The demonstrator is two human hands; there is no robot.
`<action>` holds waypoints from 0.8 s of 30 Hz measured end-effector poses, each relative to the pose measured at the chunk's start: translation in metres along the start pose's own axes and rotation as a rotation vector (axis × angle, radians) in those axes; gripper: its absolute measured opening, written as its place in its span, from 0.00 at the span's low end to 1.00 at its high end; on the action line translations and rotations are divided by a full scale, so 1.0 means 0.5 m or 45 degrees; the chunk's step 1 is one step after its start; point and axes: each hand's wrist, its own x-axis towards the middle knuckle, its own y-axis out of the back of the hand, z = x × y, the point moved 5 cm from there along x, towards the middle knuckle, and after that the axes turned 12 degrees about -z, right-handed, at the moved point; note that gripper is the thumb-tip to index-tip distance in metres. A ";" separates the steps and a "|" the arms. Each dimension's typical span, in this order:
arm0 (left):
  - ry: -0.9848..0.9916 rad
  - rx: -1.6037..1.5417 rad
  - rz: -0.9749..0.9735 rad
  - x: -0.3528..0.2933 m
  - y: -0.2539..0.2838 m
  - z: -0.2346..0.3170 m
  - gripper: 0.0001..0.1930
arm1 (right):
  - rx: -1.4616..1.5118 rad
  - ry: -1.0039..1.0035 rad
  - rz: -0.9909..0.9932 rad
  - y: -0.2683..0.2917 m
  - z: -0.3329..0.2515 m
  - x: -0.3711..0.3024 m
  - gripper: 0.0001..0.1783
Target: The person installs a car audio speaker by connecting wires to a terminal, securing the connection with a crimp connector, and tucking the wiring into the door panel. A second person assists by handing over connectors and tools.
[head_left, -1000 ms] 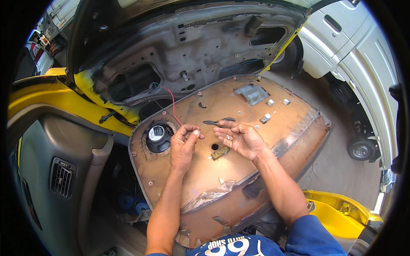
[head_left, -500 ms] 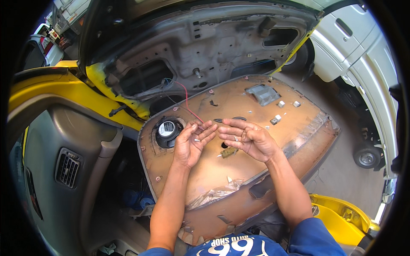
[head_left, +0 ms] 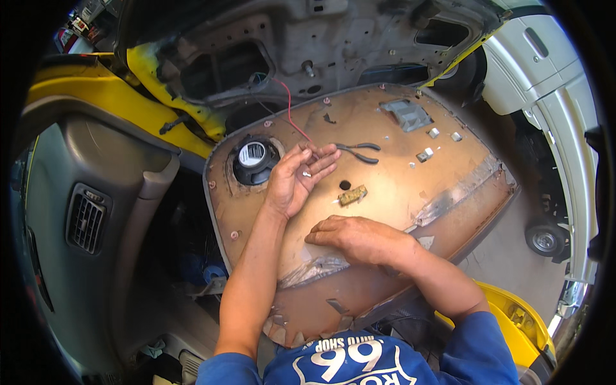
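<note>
A door trim panel [head_left: 289, 240] lies across in front of me with its brown backing up. Above it, my left hand [head_left: 294, 176] is palm up, thumb and forefinger closed on the end of a red wire [head_left: 289, 106]. This wire runs from the door shell. A small pale metal piece [head_left: 307, 174] shows against the fingers of that hand. My right hand [head_left: 356, 237] is palm down over the near part of the panel, fingers stretched leftward and nothing visible in them. Pliers [head_left: 360, 153] lie on the panel just beyond my left fingertips.
A round speaker [head_left: 253, 160] sits in the panel's left side. A yellowish block [head_left: 352, 195] rests beside a small hole. Several pale clips lie farther right. The door shell [head_left: 308, 38] stands beyond, the dashboard [head_left: 96, 167] at left, a white vehicle [head_left: 545, 64] at right.
My right hand has drawn back from my left toward the panel's near edge and turned palm down. My left hand still holds the red wire. The pliers are now uncovered.
</note>
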 end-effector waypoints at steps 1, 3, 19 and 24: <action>-0.007 0.012 -0.005 0.000 0.000 -0.001 0.06 | 0.021 0.011 0.010 0.000 0.001 -0.005 0.26; 0.003 0.015 -0.009 0.001 -0.001 -0.001 0.05 | 0.076 0.060 0.048 0.007 0.000 -0.014 0.24; 0.067 0.050 0.003 0.004 -0.006 -0.011 0.02 | -0.115 -0.215 0.574 0.069 0.074 -0.070 0.13; 0.082 0.007 -0.031 0.003 -0.005 -0.014 0.07 | 0.070 -0.354 0.886 0.120 0.080 -0.113 0.13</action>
